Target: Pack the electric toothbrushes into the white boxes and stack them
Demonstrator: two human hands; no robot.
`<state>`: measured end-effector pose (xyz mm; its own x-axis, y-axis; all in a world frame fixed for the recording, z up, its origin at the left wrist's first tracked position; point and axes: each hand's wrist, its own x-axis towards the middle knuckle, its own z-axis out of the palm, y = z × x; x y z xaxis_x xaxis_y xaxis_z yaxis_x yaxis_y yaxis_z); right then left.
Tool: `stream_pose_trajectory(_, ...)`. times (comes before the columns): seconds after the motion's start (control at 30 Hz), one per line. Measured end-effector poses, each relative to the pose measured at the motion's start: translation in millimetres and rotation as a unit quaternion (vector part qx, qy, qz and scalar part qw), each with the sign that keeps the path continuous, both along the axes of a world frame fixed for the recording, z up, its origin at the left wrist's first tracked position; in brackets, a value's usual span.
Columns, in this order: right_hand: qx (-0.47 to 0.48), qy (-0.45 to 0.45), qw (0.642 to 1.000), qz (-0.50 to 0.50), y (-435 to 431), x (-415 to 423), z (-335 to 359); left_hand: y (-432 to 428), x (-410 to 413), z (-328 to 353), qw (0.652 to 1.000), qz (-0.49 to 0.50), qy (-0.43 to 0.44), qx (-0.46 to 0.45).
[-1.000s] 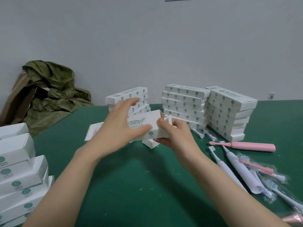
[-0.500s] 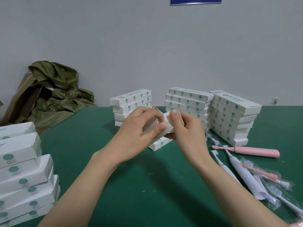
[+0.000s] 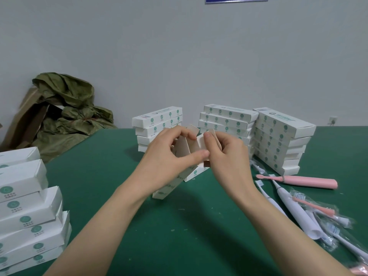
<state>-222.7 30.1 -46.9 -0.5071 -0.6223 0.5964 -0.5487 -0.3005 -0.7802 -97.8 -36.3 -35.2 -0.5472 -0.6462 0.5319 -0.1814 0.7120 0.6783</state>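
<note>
1. We are holding one white box [image 3: 182, 149] tilted at the centre of the frame. Its open end is pointing up, and its lower end is hanging close to the green table [image 3: 179, 236]. We cannot tell whether it is touching.
2. Our left grip [image 3: 169, 158] is clasping the box just below its mouth. Our right grip [image 3: 229, 156] is pinching an end flap [image 3: 201, 143] between thumb and forefinger.
3. We judge this step to be opening the mouth. To do it well, we are aiming to:
   - spread every flap outward
   - keep the mouth square
   - press lightly, so the thin card is not creasing and a brush is not catching on its way in
4. Counting packed boxes by pile:
   - the back-left stack [image 3: 159, 124] is showing four
   - the middle stack [image 3: 229, 116] is showing at least four, with the rest hidden behind our right grip
   - the right stack [image 3: 282, 140] is showing about six
   - the pile [image 3: 25, 206] at the lower left is showing about seven, cut by the frame edge
   - one more box [image 3: 196, 173] is lying flat under our hands
5. Counting brushes at the lower right, we are seeing one pink toothbrush [image 3: 302, 181] and two white toothbrushes [image 3: 294, 214]. Bagged pieces [image 3: 318, 211] are lying beside them, too jumbled to count.
</note>
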Motion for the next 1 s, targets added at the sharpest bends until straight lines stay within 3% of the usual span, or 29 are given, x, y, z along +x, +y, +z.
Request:
stream_pose_trajectory(0.23,0.065,-0.148,0.979,0.126,-7,-6,0,-4,5,0,0.995,0.003,-0.029,-0.094)
stream_pose_trajectory(0.3,0.067,-0.223,0.949,0.211,-10,-11,1,-10,10,5,0.991,0.033,-0.019,-0.130)
stream_pose_trajectory(0.37,0.080,-0.254,0.941,0.208,-18,-21,-3,-20,19,10,0.987,0.099,0.021,-0.124)
stream_pose_trajectory(0.43,0.132,-0.177,0.967,0.126,-33,-27,-12,-31,30,13,0.980,0.166,0.048,-0.094)
stream_pose_trajectory(0.53,0.217,0.091,0.971,0.052,-63,-20,-27,-48,43,13,0.969,0.233,0.059,-0.060)
stream_pose_trajectory(0.6,0.271,0.247,0.928,0.069,-87,-7,-35,-57,47,10,0.963,0.259,0.051,-0.048)
stream_pose_trajectory(0.73,0.333,0.487,0.802,0.093,-128,14,-50,-65,47,2,0.963,0.266,0.036,-0.028)
stream_pose_trajectory(1.0,0.307,0.643,0.699,0.058,-158,13,-63,-70,49,1,0.973,0.228,0.034,-0.023)
